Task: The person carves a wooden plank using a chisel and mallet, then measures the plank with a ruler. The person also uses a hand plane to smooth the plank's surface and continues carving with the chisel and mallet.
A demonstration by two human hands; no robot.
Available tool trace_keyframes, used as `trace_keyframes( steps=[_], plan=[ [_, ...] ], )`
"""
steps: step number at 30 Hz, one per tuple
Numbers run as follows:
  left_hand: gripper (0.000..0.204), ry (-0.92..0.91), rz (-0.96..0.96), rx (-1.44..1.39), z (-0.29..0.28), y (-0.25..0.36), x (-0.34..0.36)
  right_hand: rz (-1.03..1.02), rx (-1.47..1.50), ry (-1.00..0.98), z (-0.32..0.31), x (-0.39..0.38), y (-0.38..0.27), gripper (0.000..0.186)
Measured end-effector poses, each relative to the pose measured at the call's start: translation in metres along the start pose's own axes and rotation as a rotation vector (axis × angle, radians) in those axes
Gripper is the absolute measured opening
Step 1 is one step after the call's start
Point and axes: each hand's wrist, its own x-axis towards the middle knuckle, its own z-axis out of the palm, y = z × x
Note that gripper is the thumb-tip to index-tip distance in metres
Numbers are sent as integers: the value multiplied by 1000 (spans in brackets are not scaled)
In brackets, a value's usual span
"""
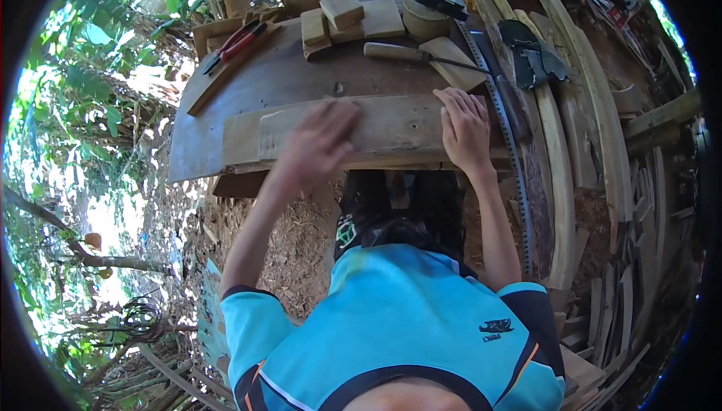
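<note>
Long pale wooden board (pixel 395 127) laid across flat grey-brown bench (pixel 289 76); remaining work indeterminate. Left hand (pixel 322 140): grip blurred, state indeterminate. Right hand (pixel 465 131): grip unclenched, palm-down on board, clasping nothing

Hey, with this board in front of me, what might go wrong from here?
Your bare left hand, blurred over the board, might catch a splinter. The board lies along the near edge of the bench, so it could slip toward your legs. The wooden-handled tool beyond your right hand might get knocked.
</note>
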Motion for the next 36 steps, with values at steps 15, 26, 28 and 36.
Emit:
trace_keyframes(
  steps=[15,26,28,36],
  plan=[
    [60,-44,-112,95,-5,-61,12,60,-37,27,2,1,-2,25],
    [67,195,56,-1057,8,9,46,-112,127,-255,0,-22,-63,50],
    [79,178,32,-376,-11,-27,29,-130,-52,-254,-7,-29,-56,58],
    [104,65,-105,5,-11,-35,-1,58,-340,-86,11,-48,-52,49]
  ],
)
